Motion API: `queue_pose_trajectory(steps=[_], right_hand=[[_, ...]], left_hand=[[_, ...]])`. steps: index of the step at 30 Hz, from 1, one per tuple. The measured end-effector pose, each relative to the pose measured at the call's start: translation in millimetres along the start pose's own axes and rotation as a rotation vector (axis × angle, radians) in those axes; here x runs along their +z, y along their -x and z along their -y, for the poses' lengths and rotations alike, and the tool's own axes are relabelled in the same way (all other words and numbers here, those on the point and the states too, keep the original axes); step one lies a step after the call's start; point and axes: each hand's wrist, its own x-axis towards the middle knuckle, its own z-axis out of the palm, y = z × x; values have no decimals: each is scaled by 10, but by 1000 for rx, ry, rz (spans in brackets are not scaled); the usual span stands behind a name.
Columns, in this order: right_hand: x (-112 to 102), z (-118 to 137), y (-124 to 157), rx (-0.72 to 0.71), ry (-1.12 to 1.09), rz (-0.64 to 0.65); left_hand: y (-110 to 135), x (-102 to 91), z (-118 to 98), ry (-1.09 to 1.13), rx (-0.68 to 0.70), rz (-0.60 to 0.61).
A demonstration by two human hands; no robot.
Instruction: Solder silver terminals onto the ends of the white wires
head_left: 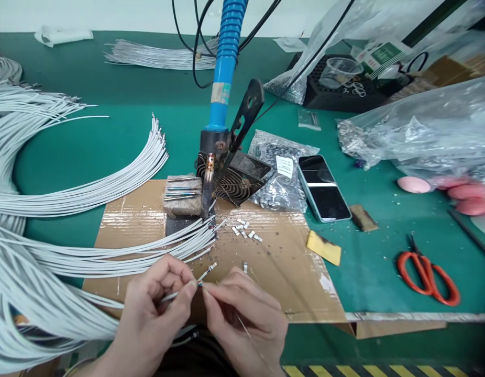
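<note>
Evidently both hands are working on the end of one thin white wire [206, 272], low in the view over the near edge of the cardboard [282, 262]. The left hand [156, 309] pinches the wire between thumb and forefinger, with the other fingers curled loosely under. The right hand [242, 319] has its thumb and forefinger closed on the same wire just beside the left's, fingertips almost touching. Past the pinch, the wire's short free end points up and to the right and carries a small metal tip.

As a judgement, the step in hand is dressing or fitting that tip. The next move calls for a steady, fine grip and for keeping the tip lined up, since the piece is tiny and easy to drop.

Just beyond the hands a few loose terminals [245, 229] lie scattered on the cardboard. To the left a bundle of white wires [109, 256] fans in, its ends near the base of the blue soldering iron [224, 68], which stands upright beside a small fan [234, 180]. Farther right on the green table [109, 141] are a bag of parts [277, 167], a phone [323, 188] and red scissors [427, 275], well apart from the hands.
</note>
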Motion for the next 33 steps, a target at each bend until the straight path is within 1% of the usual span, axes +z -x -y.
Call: queue_pose_trajectory(steps=[1,2,3,5,6,8,10,12,14,16,18,20,22,24,25,27,29,33], right_hand=[[-87,-25,-5,8,1,23],[-186,-57,-13,46,-6,23],[-294,-96,-24,97,-10,-29],[-511,-192,-51,266,49,-127],[-608,-246,-64,317,100,-134],[-752,-355,-81,322,267,-63],[-815,-451,-77,251,441,11],[-807,-517,-52,159,557,57],[-755,-543,-18,98,599,95],[-691,-534,16,77,594,129],[-635,-503,48,88,568,131],[-589,-461,75,161,516,95],[-542,-407,90,323,400,34],[-485,-338,78,491,220,-9],[-452,-298,61,547,125,-30],[-382,-209,5,593,-32,-63],[-320,-121,-61,602,-131,-84],[-247,-3,-160,638,-274,-49]], left_hand=[[-29,-23,-2,8,-14,9],[-58,-47,1,16,-23,8],[-87,-68,6,28,-29,1],[-134,-96,18,59,-35,-15],[-150,-100,21,75,-35,-15],[-167,-86,18,96,-34,-9],[-171,-54,4,111,-35,-9],[-170,-18,-14,118,-29,-20],[-169,12,-28,119,-20,-40],[-167,34,-34,123,-10,-55],[-163,47,-35,128,4,-62],[-156,56,-35,126,8,-66],[-148,60,-38,111,-4,-74],[-142,61,-42,96,-12,-72],[-141,61,-44,91,-11,-67],[-140,59,-46,89,-7,-53],[-142,57,-47,85,-6,-41],[-145,57,-56,84,-2,-11]])
